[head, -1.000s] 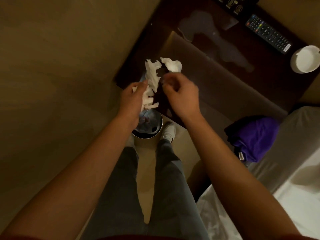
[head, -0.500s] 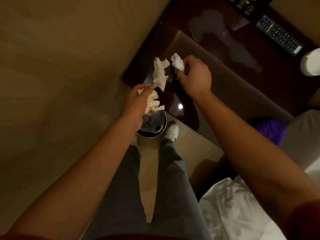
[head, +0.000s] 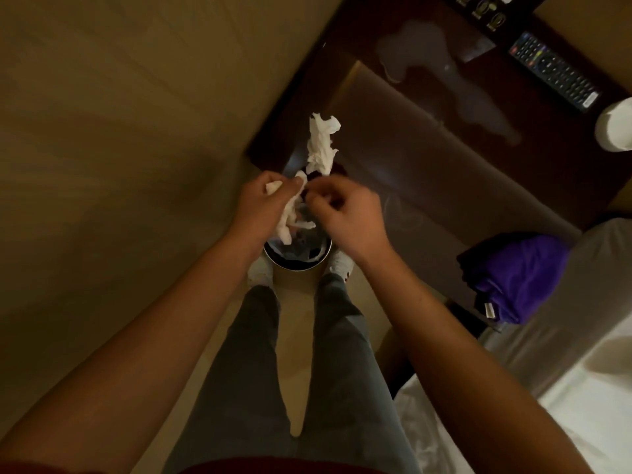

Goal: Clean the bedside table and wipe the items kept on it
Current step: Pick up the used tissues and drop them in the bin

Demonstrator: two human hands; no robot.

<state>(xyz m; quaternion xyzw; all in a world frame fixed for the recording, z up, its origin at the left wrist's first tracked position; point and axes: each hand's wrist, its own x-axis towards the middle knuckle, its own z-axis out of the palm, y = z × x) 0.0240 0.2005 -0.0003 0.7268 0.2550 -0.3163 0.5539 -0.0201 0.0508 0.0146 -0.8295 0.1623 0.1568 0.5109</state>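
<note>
My left hand (head: 265, 205) is shut on a bunch of crumpled white tissue (head: 321, 142). The bunch sticks out past my fingers over the corner of the dark glossy bedside table (head: 444, 172) and hangs below my palm. Beside it, my right hand (head: 345, 213) has its fingertips pinched together against the tissue, and I see nothing white in them. Both hands hover over a small round waste bin (head: 297, 260) on the floor between my shoes. A pale wet smear (head: 427, 63) shows on the table top.
A black remote (head: 554, 73) and a white round dish (head: 615, 126) lie at the table's far right. A black card with logos (head: 478, 8) stands at the back. Purple cloth (head: 519, 275) rests on the bed edge beside white sheets (head: 581, 405). A beige wall is on the left.
My right hand picked a small tissue piece off the table and came back beside my left hand. That piece now sits in my left hand's grip.
</note>
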